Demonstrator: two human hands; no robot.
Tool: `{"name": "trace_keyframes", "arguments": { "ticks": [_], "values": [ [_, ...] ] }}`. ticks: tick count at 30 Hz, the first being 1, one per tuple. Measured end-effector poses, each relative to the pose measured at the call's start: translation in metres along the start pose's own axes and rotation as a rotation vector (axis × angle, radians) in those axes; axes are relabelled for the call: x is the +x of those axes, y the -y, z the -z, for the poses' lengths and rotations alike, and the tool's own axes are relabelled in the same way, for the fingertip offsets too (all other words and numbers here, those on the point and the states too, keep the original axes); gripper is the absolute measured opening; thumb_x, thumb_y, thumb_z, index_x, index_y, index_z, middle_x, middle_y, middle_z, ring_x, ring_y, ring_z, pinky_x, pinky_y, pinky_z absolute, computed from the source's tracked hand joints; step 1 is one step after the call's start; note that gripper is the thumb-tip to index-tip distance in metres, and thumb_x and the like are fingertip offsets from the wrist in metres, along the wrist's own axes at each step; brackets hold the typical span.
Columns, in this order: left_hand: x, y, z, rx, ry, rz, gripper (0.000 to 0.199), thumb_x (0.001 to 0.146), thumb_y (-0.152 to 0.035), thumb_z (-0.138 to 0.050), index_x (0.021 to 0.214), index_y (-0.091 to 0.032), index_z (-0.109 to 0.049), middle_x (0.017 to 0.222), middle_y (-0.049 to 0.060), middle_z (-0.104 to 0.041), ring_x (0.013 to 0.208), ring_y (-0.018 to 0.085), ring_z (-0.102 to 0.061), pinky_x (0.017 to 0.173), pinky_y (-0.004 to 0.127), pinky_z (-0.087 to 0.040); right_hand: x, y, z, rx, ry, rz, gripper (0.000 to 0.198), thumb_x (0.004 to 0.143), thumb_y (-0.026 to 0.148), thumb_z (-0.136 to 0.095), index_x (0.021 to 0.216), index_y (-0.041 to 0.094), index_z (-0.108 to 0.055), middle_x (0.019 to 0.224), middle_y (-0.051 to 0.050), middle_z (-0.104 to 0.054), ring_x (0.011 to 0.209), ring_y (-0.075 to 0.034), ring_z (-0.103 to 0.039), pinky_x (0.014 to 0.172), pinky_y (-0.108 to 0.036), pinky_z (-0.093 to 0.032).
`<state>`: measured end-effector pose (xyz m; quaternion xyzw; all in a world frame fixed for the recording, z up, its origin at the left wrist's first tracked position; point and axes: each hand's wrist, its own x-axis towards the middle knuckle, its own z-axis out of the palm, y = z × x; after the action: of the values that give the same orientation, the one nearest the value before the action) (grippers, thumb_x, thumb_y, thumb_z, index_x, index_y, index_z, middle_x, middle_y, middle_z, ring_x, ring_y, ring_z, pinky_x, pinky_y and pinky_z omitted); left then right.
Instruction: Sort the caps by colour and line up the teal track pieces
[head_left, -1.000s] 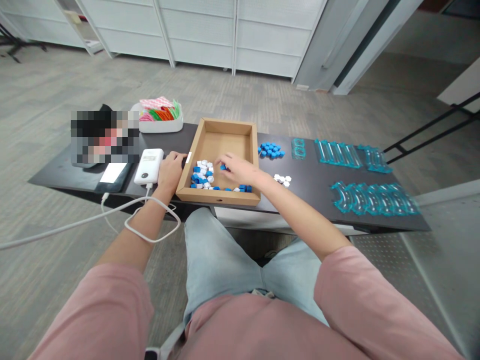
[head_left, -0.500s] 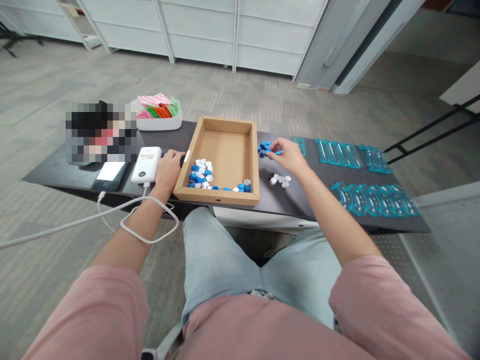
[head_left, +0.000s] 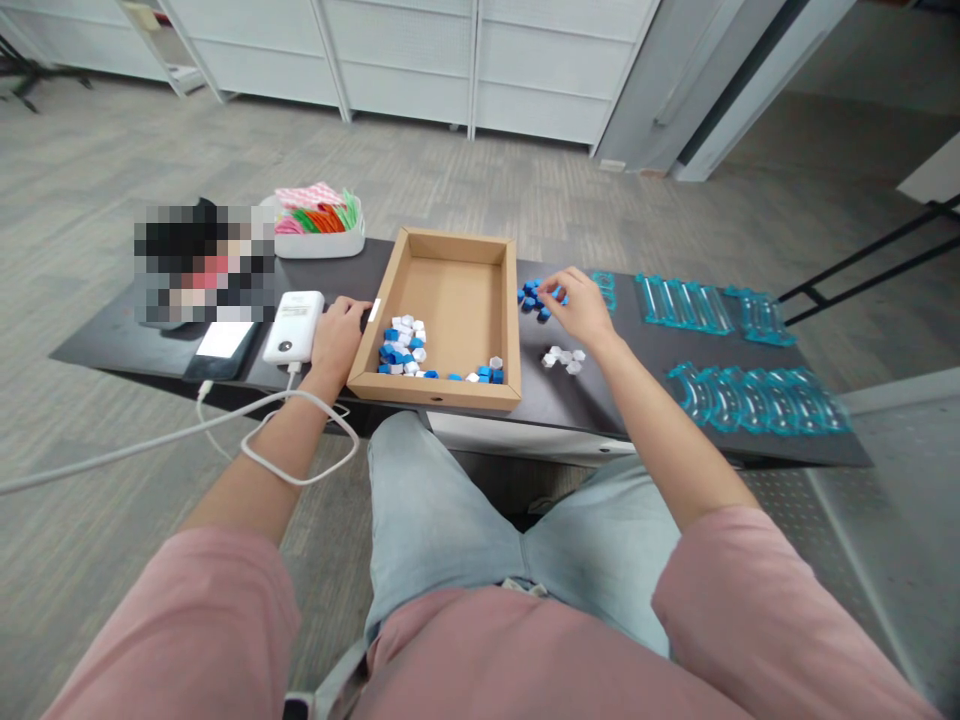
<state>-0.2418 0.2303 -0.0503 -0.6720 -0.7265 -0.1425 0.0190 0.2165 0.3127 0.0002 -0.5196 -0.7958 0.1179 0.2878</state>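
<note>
My right hand (head_left: 576, 308) is over a cluster of small blue hexagonal blocks (head_left: 531, 298) on the table, right of the cardboard box. Its thumb and fingertips are pinched together; whatever they hold, if anything, is hidden. Nearer me lies a group of white hexagonal blocks (head_left: 564, 359). My left hand (head_left: 340, 335) rests on the table with fingers stretched toward the left wall of the cardboard box (head_left: 512, 330). Inside that box, mixed white and blue blocks (head_left: 403, 346) are heaped in the near left corner, with several more (head_left: 491, 373) at the near right.
A white power bank (head_left: 294, 328) with a looped cable is left of my left hand, beside a phone (head_left: 223, 347). Behind stands a white bin (head_left: 321, 243) of coloured strips. Teal-edged clear plastic pieces (head_left: 686, 303) and curved ones (head_left: 757, 399) lie at the right.
My right fingertips have lifted slightly off the blue blocks, and more of the cluster shows beneath them. My left hand stays by the box. The view has shifted a little.
</note>
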Motion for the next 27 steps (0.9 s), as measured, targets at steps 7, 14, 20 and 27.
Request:
{"name": "trace_keyframes", "arguments": {
  "ticks": [7, 14, 20, 27],
  "values": [
    [0.002, 0.001, 0.001, -0.017, 0.007, 0.002, 0.052, 0.108, -0.016, -0.053, 0.152, -0.019, -0.082, 0.147, 0.023, -0.077, 0.133, 0.038, -0.075, 0.115, 0.044, -0.06, -0.001, 0.107, -0.02, 0.173, 0.37, 0.315, 0.012, 0.109, 0.021, -0.078, 0.117, 0.021, -0.087, 0.117, -0.008, -0.084, 0.097, -0.023, -0.074, 0.094, -0.034, -0.054],
    [0.0, -0.001, -0.001, -0.046, -0.031, 0.004, 0.053, 0.107, -0.017, -0.055, 0.151, -0.021, -0.083, 0.143, 0.022, -0.078, 0.127, 0.038, -0.076, 0.114, 0.045, -0.061, 0.0, 0.172, -0.069, 0.203, 0.837, 0.424, 0.022, 0.101, 0.006, -0.081, 0.114, 0.021, -0.09, 0.108, -0.003, -0.09, 0.094, -0.018, -0.08, 0.086, -0.027, -0.055],
    [-0.001, -0.003, 0.001, -0.027, -0.005, 0.009, 0.053, 0.109, -0.017, -0.055, 0.155, -0.02, -0.081, 0.147, 0.023, -0.076, 0.133, 0.039, -0.075, 0.114, 0.045, -0.061, 0.004, 0.157, -0.071, 0.355, 0.73, 0.366, 0.026, 0.098, 0.008, -0.081, 0.121, 0.019, -0.086, 0.106, -0.003, -0.087, 0.095, -0.018, -0.079, 0.089, -0.029, -0.061],
    [0.0, -0.002, 0.0, -0.023, -0.019, -0.005, 0.053, 0.108, -0.015, -0.054, 0.152, -0.021, -0.082, 0.145, 0.021, -0.078, 0.134, 0.038, -0.075, 0.112, 0.044, -0.06, 0.002, 0.12, -0.036, 0.556, 0.509, 0.356, 0.03, 0.102, 0.024, -0.076, 0.13, 0.022, -0.086, 0.127, -0.008, -0.082, 0.104, -0.018, -0.079, 0.093, -0.031, -0.065]
  ]
}}
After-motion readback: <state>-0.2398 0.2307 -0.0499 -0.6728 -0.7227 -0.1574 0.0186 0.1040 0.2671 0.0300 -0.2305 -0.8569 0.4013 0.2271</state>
